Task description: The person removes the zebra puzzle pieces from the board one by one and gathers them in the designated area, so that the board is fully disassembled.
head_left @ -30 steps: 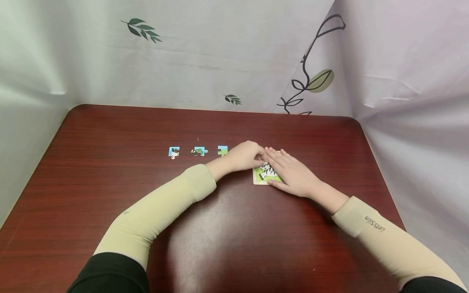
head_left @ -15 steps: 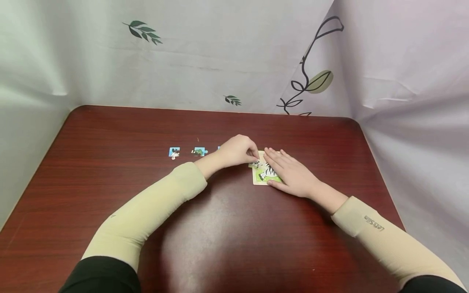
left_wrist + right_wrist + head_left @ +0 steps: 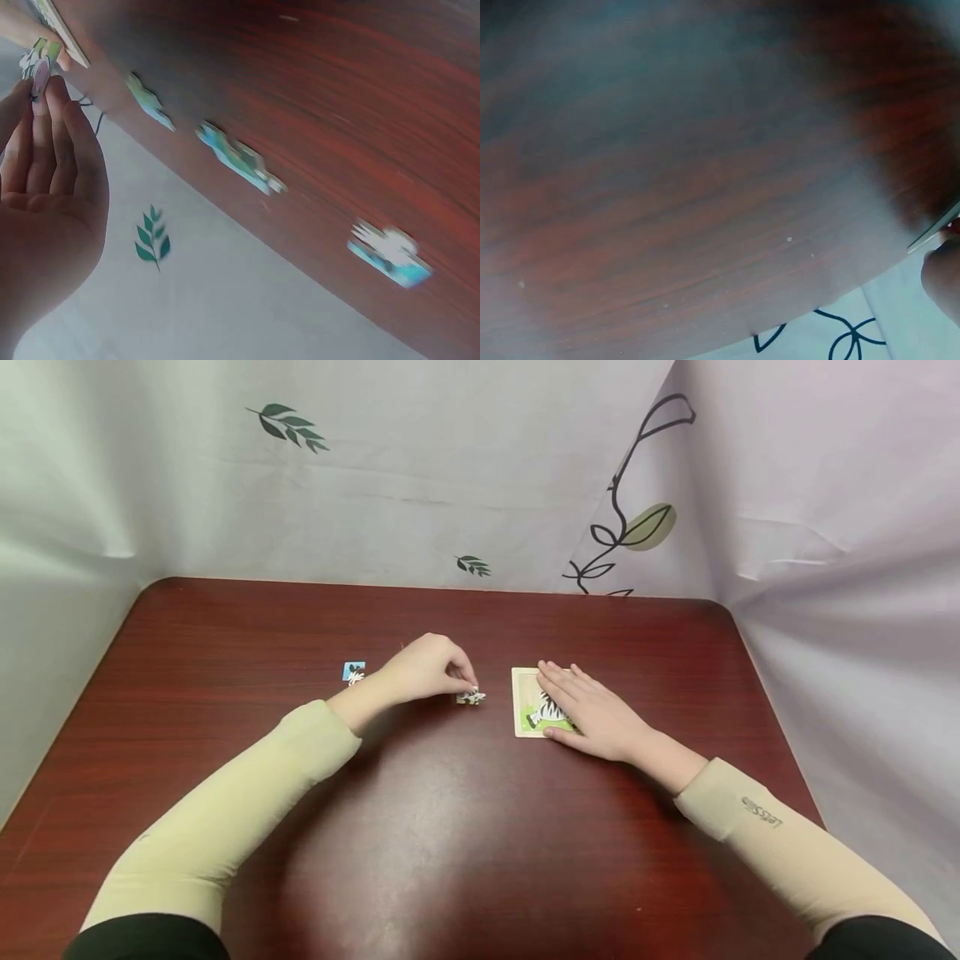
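Observation:
My left hand pinches a small zebra-print puzzle piece between thumb and fingers, left of the square puzzle tray. In the left wrist view the pinched piece shows green and pink parts at the fingertips of the left hand. My right hand lies flat with straight fingers on the tray's right part, hiding much of it. A zebra body on green grass shows in the tray's lower part, and its upper left is bare wood colour. The right wrist view catches only a bit of the right hand.
On the table a blue piece with zebra parts lies at the left. The left wrist view shows it and two more loose pieces, one in the middle and one green and blue. A pale curtain hangs behind.
My left hand has moved left, away from the tray, with the zebra-print piece in its pinch. It now covers loose pieces in the head view. The right hand has stayed on the tray.

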The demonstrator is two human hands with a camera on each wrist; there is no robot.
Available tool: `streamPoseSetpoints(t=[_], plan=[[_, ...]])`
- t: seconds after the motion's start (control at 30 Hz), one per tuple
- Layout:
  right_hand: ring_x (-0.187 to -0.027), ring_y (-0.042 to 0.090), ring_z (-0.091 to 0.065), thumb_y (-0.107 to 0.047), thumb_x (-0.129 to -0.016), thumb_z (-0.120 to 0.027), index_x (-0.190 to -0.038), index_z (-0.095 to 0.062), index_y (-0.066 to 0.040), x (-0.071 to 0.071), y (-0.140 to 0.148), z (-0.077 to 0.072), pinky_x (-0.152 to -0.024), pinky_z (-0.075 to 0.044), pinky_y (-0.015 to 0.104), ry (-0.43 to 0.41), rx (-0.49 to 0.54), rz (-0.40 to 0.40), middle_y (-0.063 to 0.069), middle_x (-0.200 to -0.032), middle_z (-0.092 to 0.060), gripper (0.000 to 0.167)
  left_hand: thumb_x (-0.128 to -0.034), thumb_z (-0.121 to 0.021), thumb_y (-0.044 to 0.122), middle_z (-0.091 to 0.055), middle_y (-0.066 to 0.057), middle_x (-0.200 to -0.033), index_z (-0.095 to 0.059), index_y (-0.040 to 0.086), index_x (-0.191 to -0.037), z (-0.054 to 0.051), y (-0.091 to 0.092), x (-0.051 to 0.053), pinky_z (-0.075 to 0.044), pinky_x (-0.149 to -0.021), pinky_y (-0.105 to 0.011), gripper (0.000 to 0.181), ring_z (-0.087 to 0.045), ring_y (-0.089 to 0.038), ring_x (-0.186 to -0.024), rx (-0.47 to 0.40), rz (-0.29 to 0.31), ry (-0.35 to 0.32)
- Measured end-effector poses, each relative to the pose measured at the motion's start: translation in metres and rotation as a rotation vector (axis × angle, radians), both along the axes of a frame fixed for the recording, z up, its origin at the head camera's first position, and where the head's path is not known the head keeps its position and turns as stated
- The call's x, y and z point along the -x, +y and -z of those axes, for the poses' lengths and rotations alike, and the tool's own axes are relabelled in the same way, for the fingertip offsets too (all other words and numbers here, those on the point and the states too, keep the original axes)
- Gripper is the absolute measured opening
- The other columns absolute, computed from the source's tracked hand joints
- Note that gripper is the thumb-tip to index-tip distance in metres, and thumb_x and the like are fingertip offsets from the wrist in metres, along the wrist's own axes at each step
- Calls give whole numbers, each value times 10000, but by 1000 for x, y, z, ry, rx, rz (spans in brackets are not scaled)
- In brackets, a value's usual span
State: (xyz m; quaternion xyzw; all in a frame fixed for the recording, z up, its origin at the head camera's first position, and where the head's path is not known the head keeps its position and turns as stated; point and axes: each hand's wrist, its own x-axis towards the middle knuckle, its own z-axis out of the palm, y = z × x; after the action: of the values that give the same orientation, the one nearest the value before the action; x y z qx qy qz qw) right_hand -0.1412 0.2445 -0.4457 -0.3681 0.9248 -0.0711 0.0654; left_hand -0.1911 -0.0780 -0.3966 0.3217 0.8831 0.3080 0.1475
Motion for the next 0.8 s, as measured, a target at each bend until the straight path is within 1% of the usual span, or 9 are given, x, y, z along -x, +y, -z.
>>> streamPoseSetpoints(t=[0.13,0.23,0.3,0.43,0.47,0.57,0.63,0.8], plan=[[-1650,295,-227,-488,-1043,-602,-1677,-244,-30,1,-1,0,-1347,-169,520,-7,1,-3,151,-1774,-200,860,-912,-820,109,-805,51,-819,-857,146,-903,-3,-25,-6,-575,-780,-297,53,-714,-64,-742,6,-14,-22],[-1654,287,-216,-488,-1048,-595,-1681,-237,-36,2,-1,-1,-1350,-162,512,-12,-3,-1,147,-1777,-188,857,-909,-827,111,-800,59,-807,-853,144,-883,-3,-44,-11,-560,-786,-288,50,-699,-51,-732,10,-22,-10],[-1655,283,-215,-486,-1049,-594,-1682,-236,-38,2,-1,-1,-1351,-162,511,-12,-4,0,145,-1778,-189,854,-905,-838,120,-797,64,-803,-855,136,-888,-3,-57,-15,-557,-766,-277,29,-687,-46,-728,13,-32,-2],[-1655,280,-215,-485,-1051,-589,-1682,-233,-38,2,-1,-1,-1350,-164,512,-12,-6,-1,140,-1779,-187,851,-911,-837,120,-797,60,-801,-856,119,-905,-2,-81,-21,-538,-732,-234,20,-672,-35,-720,17,-64,3],[-1655,279,-213,-485,-1051,-588,-1683,-232,-39,1,-1,-1,-1351,-162,511,-14,-6,0,138,-1780,-186,851,-911,-835,114,-798,56,-805,-856,116,-913,-2,-86,-22,-537,-706,-227,22,-668,-34,-720,20,-73,1],[-1658,276,-203,-487,-1054,-584,-1684,-226,-41,1,0,-1,-1353,-155,505,-20,-6,3,132,-1783,-177,852,-914,-823,95,-801,45,-811,-855,116,-917,-3,-101,-24,-527,-702,-219,38,-663,-29,-723,30,-98,7],[-1658,277,-202,-488,-1054,-584,-1684,-227,-41,0,0,-1,-1353,-156,505,-19,-4,4,131,-1783,-176,851,-912,-821,88,-800,48,-814,-854,128,-911,-3,-110,-26,-525,-706,-220,52,-657,-25,-730,42,-112,0],[-1656,289,-210,-491,-1047,-592,-1681,-238,-38,0,2,-2,-1347,-172,516,3,2,-1,137,-1780,-190,856,-903,-832,87,-788,70,-790,-849,174,-876,-2,-130,-29,-523,-703,-210,93,-643,2,-719,65,-137,-49]])
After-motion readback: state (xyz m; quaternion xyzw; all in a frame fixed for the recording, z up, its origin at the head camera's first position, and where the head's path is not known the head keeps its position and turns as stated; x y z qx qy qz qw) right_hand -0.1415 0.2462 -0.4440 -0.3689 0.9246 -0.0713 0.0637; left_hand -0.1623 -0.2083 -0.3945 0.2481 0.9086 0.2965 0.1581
